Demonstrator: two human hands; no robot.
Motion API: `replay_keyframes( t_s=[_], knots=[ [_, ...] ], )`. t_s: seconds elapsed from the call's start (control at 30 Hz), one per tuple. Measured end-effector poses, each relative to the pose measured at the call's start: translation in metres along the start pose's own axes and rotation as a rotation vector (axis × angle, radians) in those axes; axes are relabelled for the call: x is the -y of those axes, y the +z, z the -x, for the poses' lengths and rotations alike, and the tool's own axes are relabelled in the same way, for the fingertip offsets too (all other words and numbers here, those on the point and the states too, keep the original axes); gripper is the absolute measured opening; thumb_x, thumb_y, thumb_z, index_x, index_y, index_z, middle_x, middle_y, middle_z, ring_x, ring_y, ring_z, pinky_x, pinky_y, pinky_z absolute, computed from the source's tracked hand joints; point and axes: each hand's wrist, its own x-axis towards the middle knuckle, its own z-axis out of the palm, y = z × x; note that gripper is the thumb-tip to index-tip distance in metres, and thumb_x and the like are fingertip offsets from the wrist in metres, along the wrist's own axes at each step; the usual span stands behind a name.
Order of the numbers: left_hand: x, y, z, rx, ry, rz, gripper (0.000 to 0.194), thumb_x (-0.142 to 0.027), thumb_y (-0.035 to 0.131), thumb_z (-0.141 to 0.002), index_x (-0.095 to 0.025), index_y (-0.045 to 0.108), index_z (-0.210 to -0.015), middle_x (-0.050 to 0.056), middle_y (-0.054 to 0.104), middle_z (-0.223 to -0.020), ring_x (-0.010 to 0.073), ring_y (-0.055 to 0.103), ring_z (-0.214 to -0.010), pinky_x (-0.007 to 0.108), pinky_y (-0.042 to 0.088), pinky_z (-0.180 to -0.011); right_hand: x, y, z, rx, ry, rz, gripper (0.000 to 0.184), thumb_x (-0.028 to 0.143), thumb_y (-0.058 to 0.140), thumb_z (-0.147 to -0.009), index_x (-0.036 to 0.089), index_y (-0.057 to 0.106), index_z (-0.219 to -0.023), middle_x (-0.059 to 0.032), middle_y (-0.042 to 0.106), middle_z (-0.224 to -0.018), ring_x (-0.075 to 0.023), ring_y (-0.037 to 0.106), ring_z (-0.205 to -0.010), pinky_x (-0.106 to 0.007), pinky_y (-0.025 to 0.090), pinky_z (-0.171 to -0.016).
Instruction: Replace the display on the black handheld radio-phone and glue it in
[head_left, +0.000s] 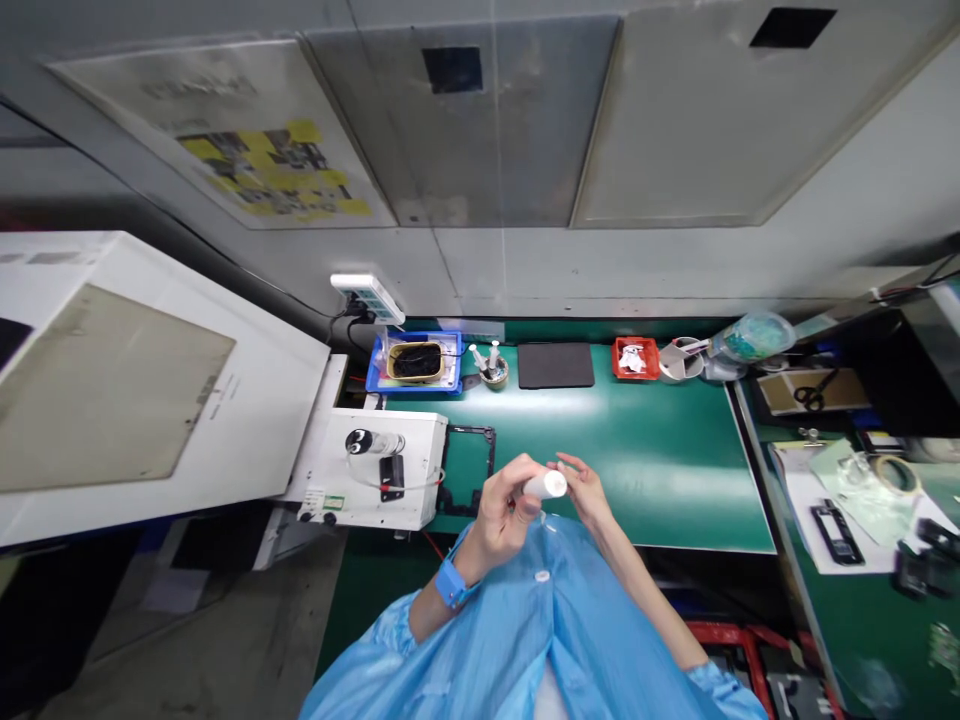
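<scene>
My left hand (504, 512) is closed round a small white cylinder (546, 486), perhaps a tube or roll, held just above the near edge of the green mat (645, 450). My right hand (583, 492) touches the cylinder's right end with its fingertips pinched together; whether it grips anything is unclear. A blue wrist strap (450, 583) sits on my left wrist. Both arms wear light blue sleeves.
A white machine (375, 468) stands left of the mat beside a black frame (469, 465). Along the back are a blue tray (414, 364), a cup of syringes (493, 370), a dark pad (556, 365), a red bin (634, 358). Scissors (811, 395) and tape roll (892, 478) lie at right.
</scene>
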Motion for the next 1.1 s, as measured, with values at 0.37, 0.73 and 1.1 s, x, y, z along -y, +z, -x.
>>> replay_keyframes(
  t_s=[0.37, 0.73, 1.1],
  knots=[
    [-0.016, -0.004, -0.007, -0.013, 0.132, -0.188, 0.045, -0.056, 0.049, -0.121, -0.017, 0.072, -0.120, 0.001, 0.075, -0.091, 0.0114, 0.063, -0.064, 0.024, 0.050, -0.058, 0.142, 0.024, 0.076, 0.121, -0.681, 0.307, 0.032, 0.049, 0.090, -0.098, 0.017, 0.083, -0.100, -0.0059, 0.081, -0.088, -0.0168, 0.079, -0.074, -0.028, 0.071, -0.071],
    [-0.025, -0.017, -0.014, 0.006, 0.275, -0.351, 0.037, -0.045, 0.053, -0.121, -0.022, 0.075, -0.138, 0.007, 0.087, -0.098, 0.0142, 0.069, -0.065, 0.024, 0.050, -0.058, 0.207, 0.049, 0.154, 0.297, -1.377, 0.829, 0.024, 0.009, 0.067, -0.110, 0.023, 0.079, -0.126, -0.0042, 0.084, -0.103, -0.0143, 0.082, -0.092, -0.024, 0.068, -0.085],
    [-0.031, -0.021, -0.018, 0.084, 0.306, -0.422, 0.035, -0.043, 0.051, -0.122, -0.019, 0.074, -0.135, 0.005, 0.083, -0.094, 0.0136, 0.069, -0.067, 0.022, 0.049, -0.058, 0.209, 0.049, 0.154, 0.343, -1.385, 0.908, 0.024, 0.009, 0.064, -0.111, 0.021, 0.076, -0.128, -0.0057, 0.083, -0.102, -0.0169, 0.081, -0.091, -0.029, 0.066, -0.082]
  ],
)
